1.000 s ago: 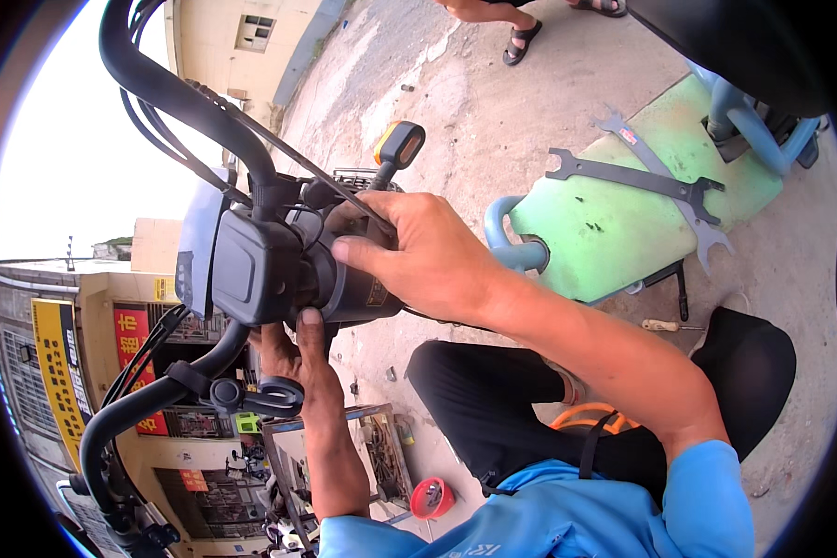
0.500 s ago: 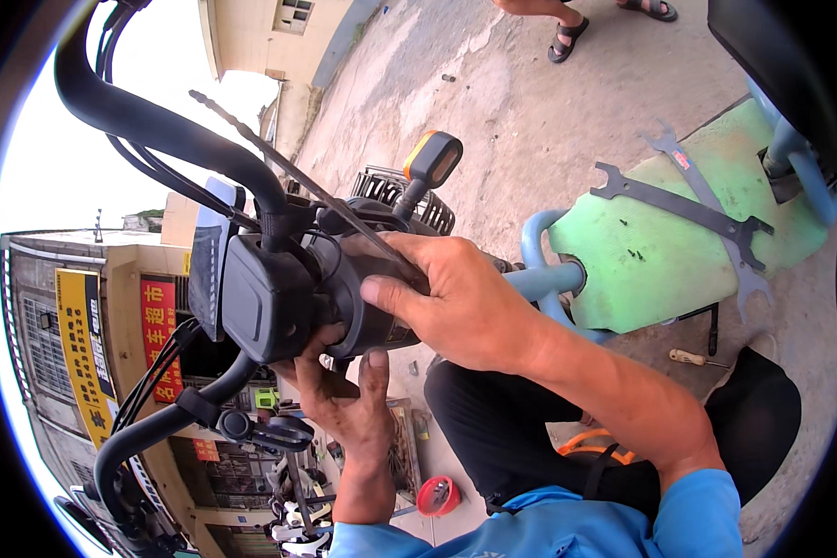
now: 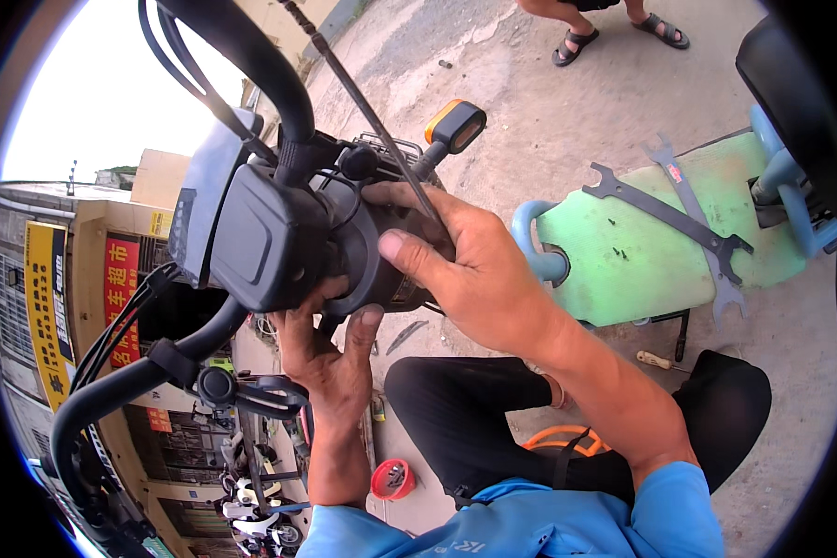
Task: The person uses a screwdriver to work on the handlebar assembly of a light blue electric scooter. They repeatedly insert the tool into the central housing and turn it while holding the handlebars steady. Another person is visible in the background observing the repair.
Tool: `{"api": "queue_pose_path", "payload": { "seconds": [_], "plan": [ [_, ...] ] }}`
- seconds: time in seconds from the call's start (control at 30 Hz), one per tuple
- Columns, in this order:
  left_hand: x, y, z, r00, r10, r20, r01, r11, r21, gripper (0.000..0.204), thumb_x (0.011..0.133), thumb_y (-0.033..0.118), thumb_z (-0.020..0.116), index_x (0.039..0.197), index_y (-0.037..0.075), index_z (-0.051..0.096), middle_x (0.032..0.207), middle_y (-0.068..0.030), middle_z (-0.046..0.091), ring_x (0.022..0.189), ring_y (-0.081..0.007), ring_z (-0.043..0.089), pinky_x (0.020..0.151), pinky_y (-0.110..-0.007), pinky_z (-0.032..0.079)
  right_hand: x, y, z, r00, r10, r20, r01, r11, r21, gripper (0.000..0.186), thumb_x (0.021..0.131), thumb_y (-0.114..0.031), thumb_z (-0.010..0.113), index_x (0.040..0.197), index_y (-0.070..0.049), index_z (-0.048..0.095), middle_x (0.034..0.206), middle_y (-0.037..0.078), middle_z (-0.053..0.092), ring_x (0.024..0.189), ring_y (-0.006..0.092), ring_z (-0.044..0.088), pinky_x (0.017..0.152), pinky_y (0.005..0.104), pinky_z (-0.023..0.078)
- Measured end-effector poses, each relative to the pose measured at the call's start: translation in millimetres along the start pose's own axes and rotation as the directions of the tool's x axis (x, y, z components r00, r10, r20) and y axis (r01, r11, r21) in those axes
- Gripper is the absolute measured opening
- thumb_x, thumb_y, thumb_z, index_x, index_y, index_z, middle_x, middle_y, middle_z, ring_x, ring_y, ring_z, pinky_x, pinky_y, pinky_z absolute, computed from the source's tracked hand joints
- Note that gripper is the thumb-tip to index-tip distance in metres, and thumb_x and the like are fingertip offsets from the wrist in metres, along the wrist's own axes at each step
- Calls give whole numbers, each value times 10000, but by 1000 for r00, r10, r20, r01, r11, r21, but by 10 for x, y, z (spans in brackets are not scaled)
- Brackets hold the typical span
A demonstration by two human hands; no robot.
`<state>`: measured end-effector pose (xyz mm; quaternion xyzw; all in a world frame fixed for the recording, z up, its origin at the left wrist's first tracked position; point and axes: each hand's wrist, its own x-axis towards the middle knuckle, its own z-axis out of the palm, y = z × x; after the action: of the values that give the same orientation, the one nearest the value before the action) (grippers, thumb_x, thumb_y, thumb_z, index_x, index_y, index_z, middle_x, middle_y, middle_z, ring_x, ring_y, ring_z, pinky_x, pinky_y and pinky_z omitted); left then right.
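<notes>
My right hand (image 3: 470, 265) is closed round a long, thin, dark metal rod (image 3: 367, 107), whose lower end is hidden in the palm. Its thumb and fingertips rest against a round black plastic cover (image 3: 358, 265) at the front of an electric scooter. From below, my left hand (image 3: 330, 367) grips that cover, its thumb raised and its other fingers partly hidden behind the plastic. Close to the fingers sits a boxy black housing (image 3: 274, 237), between the two arms of the black handlebar (image 3: 200, 344). Thin cables (image 3: 330, 200) run beside the cover.
Two crossed flat wrenches (image 3: 665, 209) and several small screws (image 3: 620, 253) lie on the scooter's green footboard (image 3: 595, 288). A screwdriver (image 3: 656, 359) and a red bucket (image 3: 392, 479) are on the ground. An orange-edged indicator lamp (image 3: 456, 126) sticks out beyond the cover. A person in sandals (image 3: 575, 45) stands further off.
The rod now points more steeply upward in the picture. The handlebar and surroundings have shifted with the view. Both hands keep their places at the black cover.
</notes>
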<state>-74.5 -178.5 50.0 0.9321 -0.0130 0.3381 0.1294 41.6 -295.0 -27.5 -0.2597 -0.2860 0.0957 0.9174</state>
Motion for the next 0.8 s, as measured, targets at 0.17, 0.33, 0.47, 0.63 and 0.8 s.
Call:
{"api": "queue_pose_path", "payload": {
  "seconds": [0.17, 0.33, 0.47, 0.63, 0.8],
  "plan": [
    [147, -198, -212, 955, 258, 143, -293, 889, 351, 515, 876, 405, 816, 1183, 15, 678, 1189, -142, 644, 1171, -297, 544, 881, -378, 503, -135, -319, -22, 980, 169, -106, -190, 954, -234, 409, 1079, -361, 536, 1150, 20, 668, 888, 107, 704, 817, 144, 629, 765, 297, 511],
    [233, -246, -272, 963, 148, 224, -191, 965, 182, 560, 948, 466, 705, 1290, 26, 649, 1272, -173, 649, 1278, -373, 494, 1070, -471, 396, -264, -536, -109, 980, 5, -198, -72, 941, -330, 297, 1066, -223, 565, 1131, 34, 697, 759, -21, 582, 688, 73, 479, 609, 293, 426],
    [380, -297, -384, 942, 142, 305, -146, 989, -8, 556, 1011, 424, 624, 1388, 16, 592, 1333, -215, 628, 1304, -364, 517, 1129, -473, 361, -414, -825, -212, 959, -98, -266, -60, 846, -530, 298, 1061, -201, 576, 1176, 33, 721, 705, -75, 454, 645, 36, 382, 556, 235, 318],
    [470, -500, -428, 941, 129, 312, -96, 988, -119, 475, 988, 314, 680, 1325, -15, 630, 1295, -210, 658, 1199, -319, 625, 1057, -432, 448, -589, -962, -342, 891, -426, -154, 23, 382, -924, 259, 976, -283, 681, 963, -43, 777, 731, 124, 648, 658, 238, 626, 584, 385, 445],
    [495, -387, -442, 904, 251, 348, -238, 968, -80, 473, 925, 288, 730, 1269, -24, 642, 1199, -231, 673, 1122, -396, 642, 1003, -472, 475, -604, -1388, 6, 901, -351, 256, 115, -375, -920, 180, 884, -264, 716, 824, -96, 729, 734, 52, 679, 730, 255, 661, 602, 408, 489]
  ]
}}
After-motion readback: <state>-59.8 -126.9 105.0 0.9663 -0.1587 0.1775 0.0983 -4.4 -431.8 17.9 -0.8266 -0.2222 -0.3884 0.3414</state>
